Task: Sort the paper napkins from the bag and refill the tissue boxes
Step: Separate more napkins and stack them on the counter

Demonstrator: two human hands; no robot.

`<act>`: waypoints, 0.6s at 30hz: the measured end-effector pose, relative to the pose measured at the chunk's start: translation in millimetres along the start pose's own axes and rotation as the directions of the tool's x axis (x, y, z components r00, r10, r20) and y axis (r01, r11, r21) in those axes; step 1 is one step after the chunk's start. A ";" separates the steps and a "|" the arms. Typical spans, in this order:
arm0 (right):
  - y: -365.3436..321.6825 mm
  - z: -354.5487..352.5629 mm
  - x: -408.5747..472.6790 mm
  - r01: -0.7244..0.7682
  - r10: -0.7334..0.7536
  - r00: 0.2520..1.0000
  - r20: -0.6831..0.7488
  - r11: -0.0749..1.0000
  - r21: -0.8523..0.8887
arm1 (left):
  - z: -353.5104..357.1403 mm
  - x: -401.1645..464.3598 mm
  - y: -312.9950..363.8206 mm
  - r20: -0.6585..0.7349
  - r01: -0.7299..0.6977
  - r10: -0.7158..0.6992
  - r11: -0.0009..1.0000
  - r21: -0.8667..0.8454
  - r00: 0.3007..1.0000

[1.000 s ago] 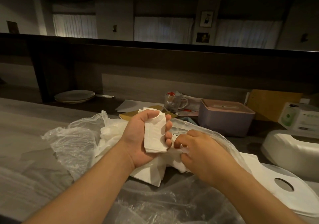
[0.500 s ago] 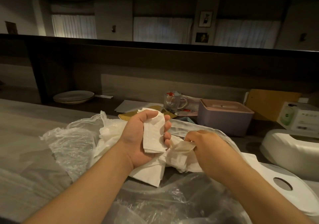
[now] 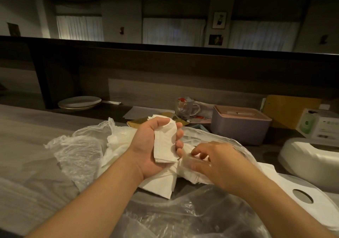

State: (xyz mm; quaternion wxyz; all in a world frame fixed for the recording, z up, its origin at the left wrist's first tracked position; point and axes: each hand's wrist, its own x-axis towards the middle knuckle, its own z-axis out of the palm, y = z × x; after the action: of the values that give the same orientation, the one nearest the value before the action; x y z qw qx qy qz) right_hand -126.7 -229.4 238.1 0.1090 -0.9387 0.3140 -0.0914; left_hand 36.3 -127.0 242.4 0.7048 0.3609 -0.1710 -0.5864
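My left hand [image 3: 145, 146] grips a stack of folded white napkins [image 3: 164, 146], held upright over the counter. My right hand [image 3: 220, 166] hovers just right of it, its fingers loosely curled and spread over a heap of loose napkins [image 3: 161, 184]; it is motion-blurred and holds nothing that I can see. The napkins spill from a crumpled clear plastic bag [image 3: 78, 151] that spreads under both arms. A purple tissue box [image 3: 238, 127] with a pink slotted lid stands behind my right hand. A white tissue box shell [image 3: 308, 157] lies at the right.
A flat white lid with an oval hole [image 3: 286, 182] lies at the right front. Behind are a glass mug [image 3: 185, 108], stacked plates [image 3: 79, 103], papers, a brown board [image 3: 286, 109] and a white carton [image 3: 321, 125]. A dark raised ledge runs across the back.
My right hand had lifted a crumpled napkin toward the stack; now that napkin lies back on the heap and the fingers have spread above it. My left hand keeps its grip.
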 end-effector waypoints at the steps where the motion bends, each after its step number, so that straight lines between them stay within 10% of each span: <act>1: 0.8 1.4 0.4 0.013 -0.013 1.000 -0.001 1.000 0.002 | 0.1 0.2 -0.1 -0.002 0.000 0.000 1.000 0.001 1.000; 18: 1.4 4.8 4.0 0.030 -0.030 1.000 -0.002 0.999 0.042 | 0.1 -0.5 0.2 -0.001 -0.002 0.002 1.000 0.015 1.000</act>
State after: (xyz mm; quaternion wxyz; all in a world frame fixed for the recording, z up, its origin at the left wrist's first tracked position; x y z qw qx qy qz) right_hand -123.2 -232.2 233.5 0.1271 -0.9408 0.2979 -0.1005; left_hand 36.2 -126.5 242.6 0.7028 0.3663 -0.1756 -0.5841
